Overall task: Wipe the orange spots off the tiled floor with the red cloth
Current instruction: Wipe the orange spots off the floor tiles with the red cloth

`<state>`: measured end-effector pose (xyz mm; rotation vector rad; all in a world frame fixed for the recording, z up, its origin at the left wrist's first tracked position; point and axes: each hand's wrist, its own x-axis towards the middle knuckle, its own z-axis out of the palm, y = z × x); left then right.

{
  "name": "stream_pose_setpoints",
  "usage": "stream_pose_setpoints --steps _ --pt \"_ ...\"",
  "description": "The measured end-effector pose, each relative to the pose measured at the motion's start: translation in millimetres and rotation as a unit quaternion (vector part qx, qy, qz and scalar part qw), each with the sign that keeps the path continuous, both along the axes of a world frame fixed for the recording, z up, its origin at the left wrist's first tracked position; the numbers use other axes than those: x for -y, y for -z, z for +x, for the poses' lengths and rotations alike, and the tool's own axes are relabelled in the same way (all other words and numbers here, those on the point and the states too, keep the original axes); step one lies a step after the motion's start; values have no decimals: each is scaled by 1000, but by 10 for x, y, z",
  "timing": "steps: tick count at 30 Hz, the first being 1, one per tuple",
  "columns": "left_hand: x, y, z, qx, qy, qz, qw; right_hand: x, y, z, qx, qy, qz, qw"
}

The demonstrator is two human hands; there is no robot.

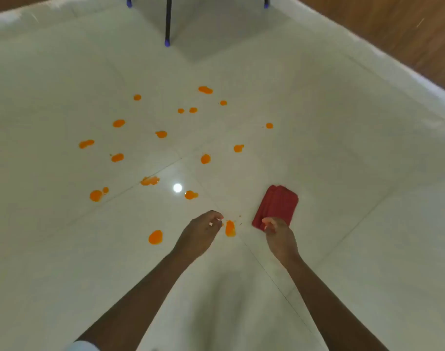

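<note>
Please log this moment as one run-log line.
right hand at red cloth | left hand empty | orange spots unwiped

left hand point(202, 230) loosely curled, right hand point(277, 230) reaching

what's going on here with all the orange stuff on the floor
A person is leaning over a white tiled floor dotted with orange spots, about to clean them. The right hand is at the near corner of a folded red cloth lying flat on the tiles; whether it has gripped the cloth yet is unclear. The left hand hovers empty, fingers loosely curled, beside one spot. None of the spots looks wiped so far, though one seems a little smeared.
</note>
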<state>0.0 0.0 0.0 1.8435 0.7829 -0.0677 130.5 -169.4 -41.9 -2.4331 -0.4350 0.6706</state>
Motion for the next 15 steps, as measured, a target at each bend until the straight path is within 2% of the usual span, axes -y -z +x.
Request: stream_pose_setpoints --steps 4,8,9,11,12,14,15 --pt "19 838 26 -27 45 87 995 -97 821 261 39 -89 -147 984" --pt "-26 1380 -17 -21 80 156 984 -37 1352 325 59 -105 -196 973" --pt "-56 1475 -36 -19 87 176 980 -7 1434 292 91 -108 -199 970" --pt "-108 1562 -78 -21 113 219 969 27 1459 229 104 -121 -188 969" --pt "-118 1612 -141 -22 134 238 962 71 1448 134 83 -118 -168 975" --pt "-152 1671 -210 -51 166 265 948 134 1384 75 43 -86 -83 992" --pt "-173 1687 -242 -63 181 276 942 154 1357 71 51 -51 -35 997"
